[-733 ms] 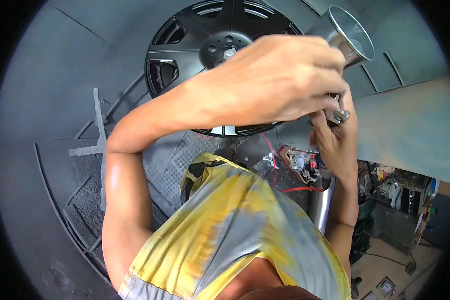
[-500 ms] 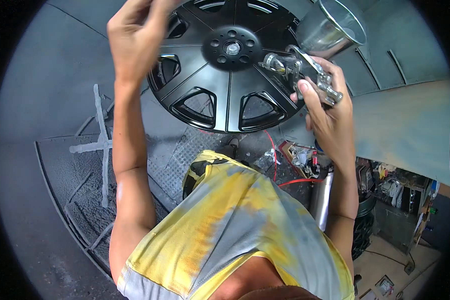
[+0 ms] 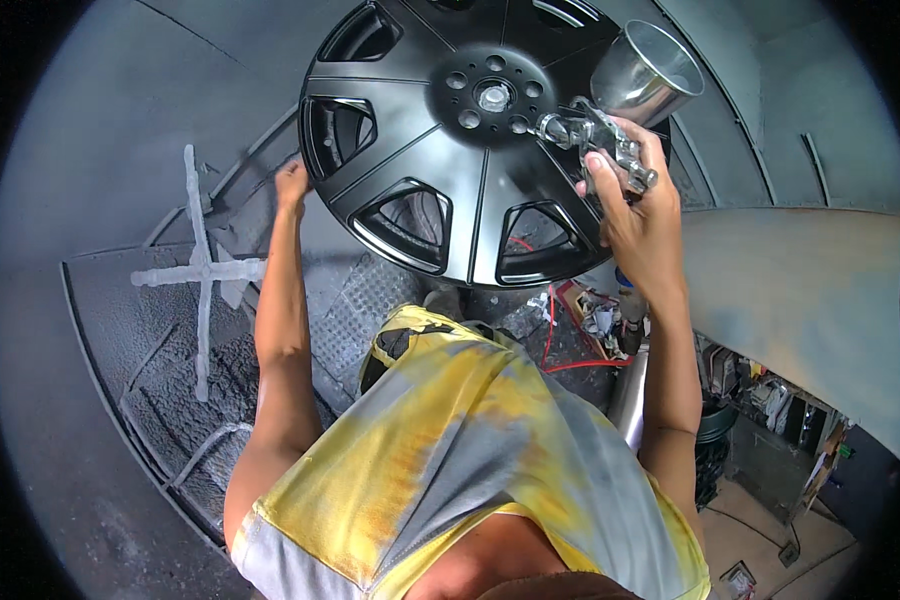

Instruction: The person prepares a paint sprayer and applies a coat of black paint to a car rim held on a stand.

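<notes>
A glossy black car wheel rim [image 3: 420, 150], with wide spokes and a ring of bolt holes around its hub, is raised in front of me. My left hand [image 3: 292, 184] is closed at its left edge, the fingertips partly hidden there. In my right hand [image 3: 638, 205] is a silver spray gun [image 3: 605, 142], its handle and trigger area wrapped by my fingers. The gun's metal paint cup [image 3: 648, 75] tilts above it, and its nozzle points left over the right part of the wheel. No spray mist is visible.
A grey-coated cross-shaped stand [image 3: 202, 270] and a dark curved panel [image 3: 160, 400] lie to the left. A red hose [image 3: 585, 364] crosses the floor by a box of litter [image 3: 600, 315]. At right are a pale panel [image 3: 810, 290] and a cluttered cabinet [image 3: 785, 420].
My left hand has come down from above the wheel's upper left to its left edge. The spray gun stays in my right hand, slightly lower. The view has shifted a little.
</notes>
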The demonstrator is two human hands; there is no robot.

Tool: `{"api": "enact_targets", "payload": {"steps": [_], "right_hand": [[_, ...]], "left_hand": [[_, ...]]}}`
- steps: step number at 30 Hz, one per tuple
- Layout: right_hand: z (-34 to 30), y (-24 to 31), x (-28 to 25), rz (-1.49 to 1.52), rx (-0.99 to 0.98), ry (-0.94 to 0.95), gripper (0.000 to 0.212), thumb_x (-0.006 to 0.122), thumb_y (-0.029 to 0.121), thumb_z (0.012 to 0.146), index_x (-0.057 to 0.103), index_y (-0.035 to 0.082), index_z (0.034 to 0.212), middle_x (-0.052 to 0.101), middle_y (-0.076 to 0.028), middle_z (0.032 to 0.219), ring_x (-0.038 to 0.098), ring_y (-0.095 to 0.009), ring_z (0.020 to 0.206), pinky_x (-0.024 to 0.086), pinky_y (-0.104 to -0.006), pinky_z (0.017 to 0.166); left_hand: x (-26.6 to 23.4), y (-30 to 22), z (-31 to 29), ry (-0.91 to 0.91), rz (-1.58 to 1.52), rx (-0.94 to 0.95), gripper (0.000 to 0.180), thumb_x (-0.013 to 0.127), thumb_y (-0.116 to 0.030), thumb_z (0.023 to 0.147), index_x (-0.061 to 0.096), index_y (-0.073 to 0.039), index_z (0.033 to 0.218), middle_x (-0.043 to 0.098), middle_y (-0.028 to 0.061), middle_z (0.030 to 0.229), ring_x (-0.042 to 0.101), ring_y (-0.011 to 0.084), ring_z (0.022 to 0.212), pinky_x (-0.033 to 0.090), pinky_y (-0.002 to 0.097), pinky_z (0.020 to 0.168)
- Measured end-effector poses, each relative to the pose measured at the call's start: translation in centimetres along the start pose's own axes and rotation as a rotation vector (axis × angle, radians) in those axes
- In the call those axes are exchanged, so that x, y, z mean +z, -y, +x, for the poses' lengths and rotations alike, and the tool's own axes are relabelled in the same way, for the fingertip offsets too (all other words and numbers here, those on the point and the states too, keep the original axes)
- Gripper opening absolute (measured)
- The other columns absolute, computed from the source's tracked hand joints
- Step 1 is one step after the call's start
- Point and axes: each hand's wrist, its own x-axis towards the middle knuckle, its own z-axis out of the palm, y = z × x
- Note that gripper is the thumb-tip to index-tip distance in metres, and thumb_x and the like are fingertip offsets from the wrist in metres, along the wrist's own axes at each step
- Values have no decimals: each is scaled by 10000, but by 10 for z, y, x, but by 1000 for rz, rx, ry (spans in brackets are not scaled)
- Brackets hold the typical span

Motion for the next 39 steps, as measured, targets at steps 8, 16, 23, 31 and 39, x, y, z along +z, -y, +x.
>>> {"api": "enact_targets", "payload": {"steps": [8,16,23,31,39], "right_hand": [[7,20,-16,-94,-46,-110,381,642,190,1023,530,51,1360,676,-10,887,593,-31,657,395,-191,453],[-13,40,-42,-161,84,-218,330,658,119,1006,565,14,1305,708,-42,940,643,-89,837,515,-246,747],[-28,60,-35,-99,161,-116,338,660,117,1003,560,9,1308,693,-27,947,622,-76,832,505,-236,752],[-21,75,-35,-121,-9,-152,418,648,222,1019,533,25,1370,696,-54,976,664,-82,745,409,-182,420],[-57,82,-84,-289,-13,-268,380,631,225,1028,557,31,1347,665,-22,929,638,-61,733,407,-186,421]], "left_hand": [[52,79,9,123,12,-335,240,570,-218,972,716,-28,986,640,5,754,529,100,602,396,270,545],[58,93,11,114,-79,-406,319,527,-285,1000,696,-21,1059,663,31,824,573,128,671,436,279,585],[57,103,7,80,-209,-438,392,489,-343,1024,678,-14,1123,684,54,886,612,152,731,471,287,620],[86,102,-39,10,-551,-437,478,446,-410,1051,659,-6,1196,707,80,956,656,179,799,512,296,660],[167,85,-247,62,-837,-648,566,403,-476,1078,639,1,1269,731,106,1026,700,206,868,552,305,699]]}}
